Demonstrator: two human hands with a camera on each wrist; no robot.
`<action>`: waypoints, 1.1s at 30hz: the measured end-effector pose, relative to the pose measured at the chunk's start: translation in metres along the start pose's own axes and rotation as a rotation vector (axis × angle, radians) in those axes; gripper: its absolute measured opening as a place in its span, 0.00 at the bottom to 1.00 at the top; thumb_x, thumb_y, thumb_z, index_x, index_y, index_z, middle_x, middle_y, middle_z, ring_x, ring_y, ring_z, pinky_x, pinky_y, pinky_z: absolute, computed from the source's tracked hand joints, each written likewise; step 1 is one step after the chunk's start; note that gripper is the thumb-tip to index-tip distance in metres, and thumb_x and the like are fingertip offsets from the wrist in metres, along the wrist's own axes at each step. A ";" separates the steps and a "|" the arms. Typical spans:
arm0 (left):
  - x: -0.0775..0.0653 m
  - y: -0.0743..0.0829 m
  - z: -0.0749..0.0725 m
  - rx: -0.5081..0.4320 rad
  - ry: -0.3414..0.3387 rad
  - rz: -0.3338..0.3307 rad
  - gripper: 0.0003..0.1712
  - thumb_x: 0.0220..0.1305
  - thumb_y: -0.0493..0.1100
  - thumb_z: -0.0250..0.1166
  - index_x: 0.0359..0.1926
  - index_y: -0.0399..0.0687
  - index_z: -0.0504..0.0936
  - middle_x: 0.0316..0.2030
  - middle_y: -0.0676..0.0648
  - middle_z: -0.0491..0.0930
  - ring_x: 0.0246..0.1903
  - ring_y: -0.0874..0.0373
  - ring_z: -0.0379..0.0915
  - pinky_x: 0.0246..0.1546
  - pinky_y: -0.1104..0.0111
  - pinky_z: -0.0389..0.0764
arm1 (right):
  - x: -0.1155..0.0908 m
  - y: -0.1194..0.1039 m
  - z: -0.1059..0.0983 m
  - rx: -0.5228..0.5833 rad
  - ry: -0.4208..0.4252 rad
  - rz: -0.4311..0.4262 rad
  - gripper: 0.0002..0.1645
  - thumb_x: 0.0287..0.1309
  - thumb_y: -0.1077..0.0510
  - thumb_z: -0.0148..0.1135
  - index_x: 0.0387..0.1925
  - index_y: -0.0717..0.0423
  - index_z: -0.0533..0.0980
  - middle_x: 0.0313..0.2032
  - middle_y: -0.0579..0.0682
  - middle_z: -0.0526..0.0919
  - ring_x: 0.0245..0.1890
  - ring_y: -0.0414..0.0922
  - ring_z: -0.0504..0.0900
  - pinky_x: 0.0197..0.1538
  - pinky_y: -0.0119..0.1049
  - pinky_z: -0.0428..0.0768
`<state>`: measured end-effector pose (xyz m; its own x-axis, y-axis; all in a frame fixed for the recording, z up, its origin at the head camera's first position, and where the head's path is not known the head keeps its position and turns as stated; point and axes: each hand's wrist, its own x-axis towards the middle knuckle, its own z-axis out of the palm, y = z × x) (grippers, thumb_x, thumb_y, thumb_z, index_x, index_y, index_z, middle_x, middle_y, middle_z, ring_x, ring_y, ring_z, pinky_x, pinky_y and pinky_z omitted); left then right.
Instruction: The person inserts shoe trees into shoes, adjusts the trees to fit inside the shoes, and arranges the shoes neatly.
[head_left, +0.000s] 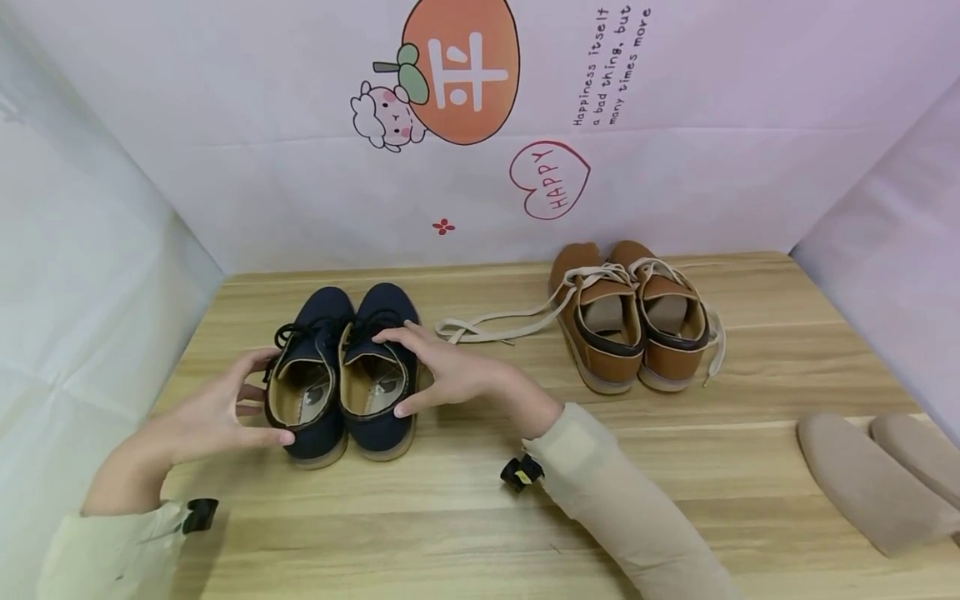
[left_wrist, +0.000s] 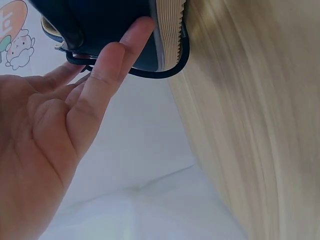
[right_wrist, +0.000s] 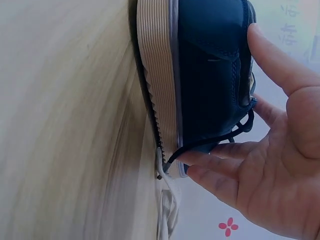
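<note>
A pair of navy lace-up shoes stands side by side on the wooden board, toes toward the back wall. My left hand is at the outer side of the left navy shoe, thumb by its heel. In the left wrist view its fairly straight fingers lie against the dark upper. My right hand is beside the right navy shoe, fingers spread. The right wrist view shows its thumb by the collar and its fingertips near the black lace and tan sole.
Brown lace-up shoes stand at the back right, one long cream lace trailing left toward the navy pair. Beige slippers lie at the right edge of the wooden board. White printed sheeting walls the back and sides.
</note>
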<state>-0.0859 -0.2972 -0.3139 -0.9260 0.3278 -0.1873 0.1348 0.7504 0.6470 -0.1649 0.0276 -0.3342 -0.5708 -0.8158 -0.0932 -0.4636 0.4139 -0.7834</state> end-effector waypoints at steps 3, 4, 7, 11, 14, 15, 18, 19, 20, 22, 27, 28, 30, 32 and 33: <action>0.003 0.003 0.001 -0.001 -0.006 0.012 0.64 0.51 0.52 0.78 0.77 0.41 0.44 0.64 0.24 0.65 0.55 0.32 0.76 0.51 0.43 0.79 | -0.004 0.000 -0.002 0.000 -0.007 0.009 0.54 0.56 0.47 0.73 0.76 0.40 0.51 0.79 0.52 0.42 0.80 0.50 0.30 0.78 0.56 0.45; 0.003 0.004 0.002 -0.002 -0.006 0.017 0.64 0.51 0.52 0.78 0.76 0.41 0.45 0.65 0.25 0.65 0.54 0.32 0.76 0.51 0.43 0.79 | -0.005 0.001 -0.002 0.000 -0.008 0.008 0.53 0.56 0.48 0.72 0.76 0.40 0.51 0.79 0.51 0.43 0.80 0.50 0.30 0.78 0.55 0.45; 0.006 0.005 0.005 -0.003 0.003 0.029 0.63 0.50 0.52 0.79 0.76 0.42 0.47 0.66 0.27 0.63 0.54 0.33 0.77 0.51 0.45 0.80 | -0.009 0.002 -0.004 -0.002 -0.003 0.005 0.53 0.57 0.48 0.72 0.76 0.41 0.51 0.78 0.51 0.45 0.80 0.51 0.31 0.78 0.55 0.44; 0.008 0.009 0.007 0.021 0.008 0.047 0.64 0.49 0.53 0.79 0.75 0.41 0.48 0.66 0.27 0.63 0.53 0.35 0.78 0.50 0.45 0.81 | -0.015 0.003 -0.006 -0.006 0.001 0.006 0.53 0.57 0.48 0.72 0.76 0.43 0.51 0.78 0.51 0.45 0.80 0.52 0.31 0.78 0.55 0.43; 0.009 0.013 0.009 0.048 0.007 0.056 0.65 0.48 0.54 0.80 0.75 0.40 0.48 0.67 0.26 0.62 0.53 0.35 0.78 0.51 0.44 0.80 | -0.020 0.003 -0.007 -0.013 -0.006 0.023 0.54 0.56 0.47 0.72 0.76 0.42 0.50 0.79 0.52 0.43 0.80 0.51 0.30 0.78 0.55 0.42; 0.010 0.014 0.010 0.057 0.009 0.056 0.65 0.47 0.55 0.80 0.75 0.41 0.49 0.67 0.26 0.62 0.53 0.35 0.78 0.51 0.44 0.80 | -0.022 0.003 -0.008 -0.014 -0.008 0.025 0.54 0.56 0.47 0.72 0.76 0.42 0.50 0.79 0.52 0.43 0.80 0.51 0.30 0.78 0.55 0.42; 0.010 0.018 0.013 0.070 0.006 0.055 0.65 0.46 0.56 0.80 0.75 0.41 0.49 0.67 0.25 0.62 0.53 0.35 0.78 0.52 0.44 0.79 | -0.027 0.003 -0.008 -0.018 -0.007 0.038 0.53 0.58 0.46 0.71 0.76 0.42 0.50 0.79 0.51 0.44 0.80 0.50 0.32 0.79 0.53 0.43; 0.010 0.019 0.014 0.076 0.007 0.054 0.65 0.46 0.57 0.80 0.75 0.40 0.49 0.67 0.25 0.63 0.53 0.36 0.79 0.52 0.44 0.79 | -0.028 0.003 -0.008 -0.019 -0.004 0.041 0.52 0.58 0.46 0.70 0.76 0.43 0.51 0.79 0.51 0.45 0.80 0.50 0.33 0.79 0.53 0.44; 0.011 0.020 0.015 0.082 0.007 0.055 0.66 0.46 0.58 0.80 0.75 0.40 0.49 0.66 0.25 0.63 0.53 0.36 0.79 0.52 0.43 0.79 | -0.029 0.003 -0.008 -0.018 -0.002 0.045 0.52 0.59 0.46 0.70 0.76 0.43 0.51 0.79 0.51 0.45 0.80 0.50 0.33 0.79 0.52 0.44; 0.011 0.022 0.017 0.084 0.007 0.047 0.65 0.47 0.59 0.79 0.75 0.41 0.49 0.65 0.25 0.65 0.53 0.36 0.79 0.52 0.43 0.79 | -0.032 0.003 -0.008 -0.016 0.006 0.056 0.51 0.59 0.46 0.70 0.76 0.43 0.52 0.79 0.51 0.46 0.80 0.49 0.37 0.79 0.52 0.46; 0.010 0.029 0.021 0.090 -0.002 0.037 0.66 0.46 0.64 0.77 0.75 0.43 0.49 0.65 0.25 0.67 0.53 0.37 0.79 0.51 0.42 0.78 | -0.038 0.003 -0.008 -0.035 0.034 0.065 0.50 0.57 0.47 0.72 0.74 0.44 0.54 0.77 0.50 0.52 0.79 0.49 0.43 0.78 0.52 0.51; 0.010 0.031 0.022 0.093 -0.004 0.042 0.67 0.46 0.64 0.77 0.75 0.43 0.49 0.65 0.25 0.66 0.53 0.37 0.79 0.51 0.42 0.78 | -0.040 0.003 -0.008 -0.042 0.040 0.063 0.50 0.56 0.48 0.72 0.74 0.44 0.55 0.76 0.49 0.53 0.79 0.49 0.44 0.78 0.52 0.51; 0.010 0.033 0.024 0.101 -0.006 0.048 0.67 0.46 0.65 0.77 0.76 0.44 0.49 0.66 0.26 0.65 0.53 0.38 0.79 0.51 0.43 0.79 | -0.044 0.004 -0.009 -0.049 0.045 0.069 0.50 0.56 0.47 0.73 0.74 0.44 0.55 0.77 0.50 0.53 0.79 0.50 0.42 0.78 0.53 0.51; 0.011 0.035 0.025 0.102 -0.009 0.057 0.67 0.46 0.66 0.77 0.75 0.44 0.49 0.67 0.26 0.65 0.53 0.38 0.79 0.51 0.43 0.79 | -0.048 0.004 -0.010 -0.056 0.047 0.073 0.50 0.56 0.47 0.73 0.74 0.44 0.56 0.76 0.50 0.53 0.79 0.51 0.42 0.78 0.54 0.51; 0.012 0.036 0.026 0.102 -0.013 0.056 0.67 0.46 0.66 0.77 0.75 0.44 0.50 0.67 0.27 0.64 0.53 0.39 0.79 0.51 0.43 0.79 | -0.050 0.004 -0.010 -0.062 0.047 0.081 0.51 0.55 0.46 0.73 0.74 0.43 0.55 0.77 0.50 0.53 0.79 0.52 0.42 0.77 0.55 0.51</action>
<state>-0.0826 -0.2512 -0.3117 -0.9116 0.3777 -0.1625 0.2222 0.7850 0.5783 -0.1450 0.0746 -0.3261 -0.6384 -0.7595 -0.1249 -0.4552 0.5033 -0.7345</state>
